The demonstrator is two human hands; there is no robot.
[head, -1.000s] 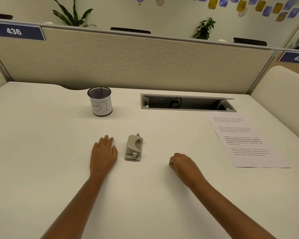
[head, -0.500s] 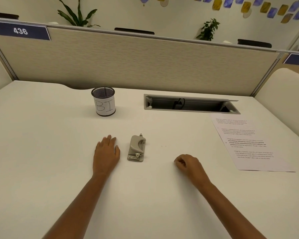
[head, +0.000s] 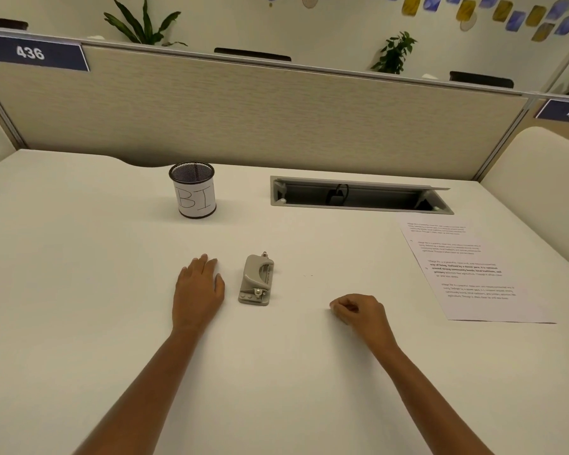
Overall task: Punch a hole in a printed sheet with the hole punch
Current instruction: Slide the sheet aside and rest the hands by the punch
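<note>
— Fingers (head: 207, 262) of left hand (head: 197, 290): flat on desk (head: 79, 290), pressed together, gripping nothing. Thumb side just beside hole punch (head: 256, 280), not touching.

— And right hand (head: 358, 311)?

— Curled loosely into a fist, knuckles down on desk, nothing visible inside (cannot tell whether anything tiny is pinched, but looks empty).

— Where from those fingertips is the punch?

— To the right of left fingertips, a narrow strip of bare desk between. From right fist: up and to the left, noticeably farther. So left hand nearer to the punch.

— Long axis?

— Running away from the body, roughly parallel to left fingers, tilted very slightly. Hinge plate with screws at near end, handle arching toward far end. Slot side hard to make out from this angle.

— And printed sheet (head: 467, 270)?

— Well apart to the right of right fist, lying flat, skewed, far end leaning left toward cable tray (head: 358, 197). Nearest corner just beyond the fist's right side. Right hand plainly nearer to it; far out of left fingers' reach.

— Likely division, then?

— Probably right to fetch sheet, left to steady or lift punch. Nothing begun yet: sheet and punch well apart, no hole visible.

— Anything in the way?

— Mesh cup (head: 194, 190) marked "BI" well beyond left fingertips, clear of either path.
</note>
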